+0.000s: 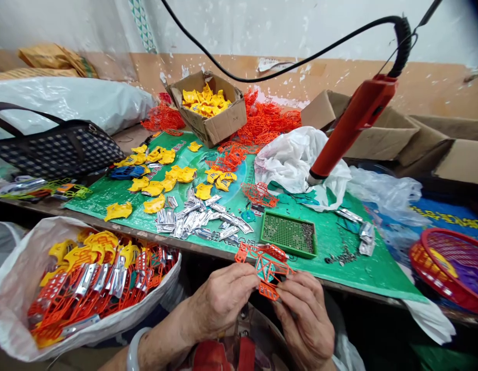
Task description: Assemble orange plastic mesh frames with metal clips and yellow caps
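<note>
Both hands are closed on one orange plastic lattice frame in front of the table edge. My left hand pinches its left side, and my right hand grips its right side. A teal piece shows in the middle of the frame. Just beyond the hands lies a green tray with small dark screws gathered at its right end. Silver metallic-looking pieces are heaped to the left of the tray. Yellow plastic parts are scattered behind them.
A red electric screwdriver hangs from a cable over the table's right. A white sack of assembled pieces stands lower left. At the back are a cardboard box of yellow parts and orange frames. A red basket sits far right.
</note>
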`<state>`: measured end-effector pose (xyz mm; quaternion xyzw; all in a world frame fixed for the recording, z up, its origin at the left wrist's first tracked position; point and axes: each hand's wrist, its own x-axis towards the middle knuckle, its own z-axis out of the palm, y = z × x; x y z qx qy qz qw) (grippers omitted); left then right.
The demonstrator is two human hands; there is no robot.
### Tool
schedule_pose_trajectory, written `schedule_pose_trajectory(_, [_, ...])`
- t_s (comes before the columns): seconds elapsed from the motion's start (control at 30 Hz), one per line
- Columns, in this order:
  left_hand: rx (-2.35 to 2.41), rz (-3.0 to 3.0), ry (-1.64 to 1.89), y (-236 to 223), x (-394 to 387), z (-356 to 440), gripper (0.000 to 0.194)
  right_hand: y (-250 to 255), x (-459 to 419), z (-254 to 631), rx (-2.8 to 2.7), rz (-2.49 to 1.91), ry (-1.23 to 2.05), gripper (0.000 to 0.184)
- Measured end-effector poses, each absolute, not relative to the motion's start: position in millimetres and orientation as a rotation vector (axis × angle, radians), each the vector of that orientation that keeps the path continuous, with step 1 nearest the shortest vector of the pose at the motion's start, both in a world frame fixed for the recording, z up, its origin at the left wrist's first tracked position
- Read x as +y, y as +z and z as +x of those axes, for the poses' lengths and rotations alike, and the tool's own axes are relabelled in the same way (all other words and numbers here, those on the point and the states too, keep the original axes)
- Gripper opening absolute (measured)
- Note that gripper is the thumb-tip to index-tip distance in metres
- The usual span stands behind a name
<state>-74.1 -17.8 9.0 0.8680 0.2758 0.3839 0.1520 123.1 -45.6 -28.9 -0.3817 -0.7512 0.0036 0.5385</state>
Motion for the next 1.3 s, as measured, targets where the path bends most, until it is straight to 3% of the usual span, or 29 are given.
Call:
schedule_pose_trajectory(0.23, [0.860, 2.426, 1.181, 5.4, -17.9, -72.8, 0.024, -25.7, -45.6, 122.4, -1.785, -0.938, -0.007, 0.016])
schedule_pose_trajectory(0.4, [0.919, 2.415, 1.142, 3.7, -22.0, -72.1, 0.040, -29.8, -47.2, 124.6, -1.768, -0.971, -0.013, 0.016])
schedule_pose_trajectory(0.57, [0.946, 2.577, 1.050, 9.0, -24.4, -69.7, 0.043, -33.9, -46.9, 128.8, -1.773, -0.964, -0.005, 0.016])
schedule_pose_trajectory(0.8, [0.943, 2.731, 0.727, 19.3, -23.6, -59.8, 0.019, -30.9, -48.6, 126.8, -1.766, -0.962, 0.009, 0.017])
schedule_pose_trajectory(0.97, [0.849, 2.767, 0.426, 20.5, -23.6, -58.7, 0.015, -27.1, -51.5, 124.5, -1.793, -0.928, -0.033, 0.016])
schedule_pose_trajectory(1.3, [0.724, 2.778, 0.794, 20.9, -22.3, -60.8, 0.022, -21.7, -52.0, 125.9, -1.768, -0.932, -0.098, 0.013])
